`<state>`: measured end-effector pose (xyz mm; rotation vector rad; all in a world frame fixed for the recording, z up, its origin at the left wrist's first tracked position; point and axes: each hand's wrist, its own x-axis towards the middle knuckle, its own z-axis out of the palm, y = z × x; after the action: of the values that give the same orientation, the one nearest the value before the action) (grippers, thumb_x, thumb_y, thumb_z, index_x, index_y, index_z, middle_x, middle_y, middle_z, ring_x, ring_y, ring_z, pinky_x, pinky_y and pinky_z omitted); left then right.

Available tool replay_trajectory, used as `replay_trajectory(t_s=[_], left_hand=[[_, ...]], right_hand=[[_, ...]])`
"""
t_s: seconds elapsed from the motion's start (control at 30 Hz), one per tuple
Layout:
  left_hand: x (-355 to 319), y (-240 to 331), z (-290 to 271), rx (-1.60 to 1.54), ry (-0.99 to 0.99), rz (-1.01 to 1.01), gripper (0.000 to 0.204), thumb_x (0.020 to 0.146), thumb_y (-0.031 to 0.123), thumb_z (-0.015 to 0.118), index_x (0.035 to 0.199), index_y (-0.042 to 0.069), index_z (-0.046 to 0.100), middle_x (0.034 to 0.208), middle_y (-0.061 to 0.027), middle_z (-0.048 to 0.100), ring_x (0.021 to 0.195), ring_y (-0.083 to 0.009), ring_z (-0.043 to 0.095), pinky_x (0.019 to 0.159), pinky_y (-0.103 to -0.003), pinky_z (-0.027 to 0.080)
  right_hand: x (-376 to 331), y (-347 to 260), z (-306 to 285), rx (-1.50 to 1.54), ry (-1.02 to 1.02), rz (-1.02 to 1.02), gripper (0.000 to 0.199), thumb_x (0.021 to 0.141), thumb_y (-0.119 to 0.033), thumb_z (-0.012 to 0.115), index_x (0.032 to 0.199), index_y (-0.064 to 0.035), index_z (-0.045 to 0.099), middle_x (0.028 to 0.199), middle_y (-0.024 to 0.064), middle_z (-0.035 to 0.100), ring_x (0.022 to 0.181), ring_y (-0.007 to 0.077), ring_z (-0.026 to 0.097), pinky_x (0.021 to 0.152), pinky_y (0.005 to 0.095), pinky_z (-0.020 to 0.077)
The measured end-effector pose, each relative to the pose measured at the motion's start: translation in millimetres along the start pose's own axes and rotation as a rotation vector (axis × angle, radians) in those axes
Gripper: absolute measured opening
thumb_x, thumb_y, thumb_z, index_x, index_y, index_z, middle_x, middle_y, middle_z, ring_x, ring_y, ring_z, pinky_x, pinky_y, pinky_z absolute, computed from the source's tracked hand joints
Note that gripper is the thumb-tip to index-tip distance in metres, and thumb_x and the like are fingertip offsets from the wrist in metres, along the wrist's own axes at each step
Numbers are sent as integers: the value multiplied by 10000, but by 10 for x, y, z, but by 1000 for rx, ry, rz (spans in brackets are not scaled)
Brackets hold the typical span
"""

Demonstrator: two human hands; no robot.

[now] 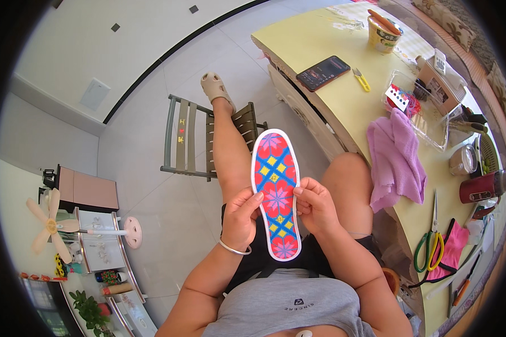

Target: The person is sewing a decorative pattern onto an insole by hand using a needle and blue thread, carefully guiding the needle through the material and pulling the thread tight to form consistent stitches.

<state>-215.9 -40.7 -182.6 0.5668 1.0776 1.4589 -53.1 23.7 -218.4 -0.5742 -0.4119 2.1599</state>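
Colour fills the white-edged, red-blue-yellow patterned insole (276, 197) held near centre; this face looks finished, nothing visibly left, its back hidden. Left hand (243, 218) at eight o'clock and right hand (316, 206) at three pinch its edges.

Pale glossy floor tiles (157, 219), light grout lines, soft reflections. Dark strip (152, 76) running diagonally at upper left; beyond it, whitish surface (146, 28) with small dark squares, wall or floor unclear. Slatted folding chair (191, 140), grey-green frame, on the tiles. Right: long desk (295, 42), yellow top, curved edge, cream carved front (298, 109). Past it, patterned cushions (450, 25) on a seat. Left: pale cabinet (101, 253) with drawers, white fan (52, 224), leafy green plant (90, 309). Bright, even light.
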Motion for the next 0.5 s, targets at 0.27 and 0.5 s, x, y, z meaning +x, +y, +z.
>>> replay_trajectory(t_s=[0.27, 0.5], left_hand=[[-20, 57, 89, 1, -4, -3, 208, 901, 40, 605, 1098, -27, 606, 1074, -112, 675, 947, -163, 652, 874, -317, 520], [-43, 41, 139, 34, -39, -30, 280, 856, -12, 634, 1131, -34, 587, 1081, -115, 669, 967, -182, 654, 876, -333, 527]], right_hand=[[-6, 50, -10, 13, -72, 69, 99, 891, -48, 638, 827, -76, 567, 675, -35, 534, 521, 30, 351, 479, 197, 272], [-24, 53, -18, -25, -105, 79, 78, 896, -55, 640, 852, -66, 577, 674, -35, 521, 525, 31, 353, 481, 198, 272]])
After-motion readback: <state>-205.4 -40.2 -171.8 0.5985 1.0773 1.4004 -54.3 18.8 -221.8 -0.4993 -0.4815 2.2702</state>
